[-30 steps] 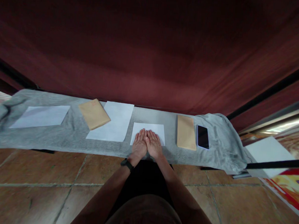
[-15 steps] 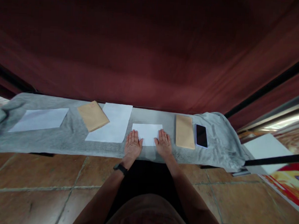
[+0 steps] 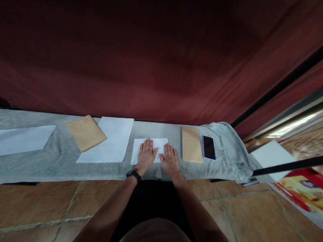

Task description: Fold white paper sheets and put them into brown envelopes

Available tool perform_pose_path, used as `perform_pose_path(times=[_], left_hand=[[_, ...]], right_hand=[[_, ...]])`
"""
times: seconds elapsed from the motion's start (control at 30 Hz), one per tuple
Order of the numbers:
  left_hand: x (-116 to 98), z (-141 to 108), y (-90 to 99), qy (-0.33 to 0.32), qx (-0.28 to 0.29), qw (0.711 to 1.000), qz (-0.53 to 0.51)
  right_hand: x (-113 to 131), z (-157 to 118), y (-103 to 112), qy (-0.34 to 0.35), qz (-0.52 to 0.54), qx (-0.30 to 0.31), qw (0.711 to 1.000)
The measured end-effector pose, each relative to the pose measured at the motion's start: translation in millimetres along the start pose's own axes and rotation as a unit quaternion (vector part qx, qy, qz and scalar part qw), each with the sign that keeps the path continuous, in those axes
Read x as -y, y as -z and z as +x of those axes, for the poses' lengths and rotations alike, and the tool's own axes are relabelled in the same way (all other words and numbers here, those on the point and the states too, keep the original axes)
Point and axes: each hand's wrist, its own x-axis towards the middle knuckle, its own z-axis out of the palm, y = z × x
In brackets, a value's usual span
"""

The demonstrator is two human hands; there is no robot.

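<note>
Lays the left hand (image 3: 146,156) palm down on a small white sheet (image 3: 136,148), fingers straight, loose and released. Covers that sheet's right edge with the right hand (image 3: 170,161), likewise flat and released, thumbs apart over the paper. Just beyond the right hand, 1 brown envelope (image 3: 192,144), contents hidden. Well to the left, 1 slanted envelope (image 3: 86,133), contents also hidden, partly covering a large white sheet (image 3: 115,140). In texture, smooth rectangular paper against a fuzzy grey cloth (image 3: 230,149), wrinkled towards the right end. Near the brown envelope, a glossy phone (image 3: 209,148) with a black screen. At far left, 1 more sheet (image 3: 21,140). Behind, a dark red curtain (image 3: 153,63); below, brown floor tiles (image 3: 99,196). At far right, a black bar (image 3: 290,165), crossing in front of a white panel (image 3: 272,152).
</note>
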Motion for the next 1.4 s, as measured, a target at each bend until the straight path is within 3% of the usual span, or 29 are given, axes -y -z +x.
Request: perform_pose_path(times=[0.23, 0.33, 0.5, 0.6, 0.77, 0.97, 1.4], left_hand=[[40.6, -8.8, 9.0, 0.041, -0.014, 0.998, 0.039], [41.6, -11.6, 10.3, 0.040, -0.017, 0.998, 0.043], [40.5, -11.2, 12.5, 0.028, -0.001, 0.998, 0.058], [41.4, -10.9, 13.8, 0.026, 0.007, 0.997, 0.070], [39.4, -10.6, 14.5, 0.033, -0.004, 0.998, 0.057], [38.8, -10.8, 14.6, 0.035, -0.013, 0.998, 0.049], [39.1, -9.5, 14.0, 0.040, -0.007, 0.998, 0.047]], right_hand=[[3.4, -0.4, -3.0, -0.016, 0.008, -0.016, 1.000], [18.9, 9.8, -6.2, -0.033, 0.015, -0.008, 0.999], [55.2, 36.1, -17.1, 0.057, 0.068, 0.050, 0.995], [62.4, 45.4, -24.4, 0.074, 0.071, 0.057, 0.993], [43.5, 50.3, -29.2, 0.049, 0.049, 0.033, 0.997], [15.3, 50.4, -20.3, 0.008, 0.020, 0.029, 0.999], [-17.9, 28.4, -6.3, -0.019, 0.008, -0.024, 1.000]])
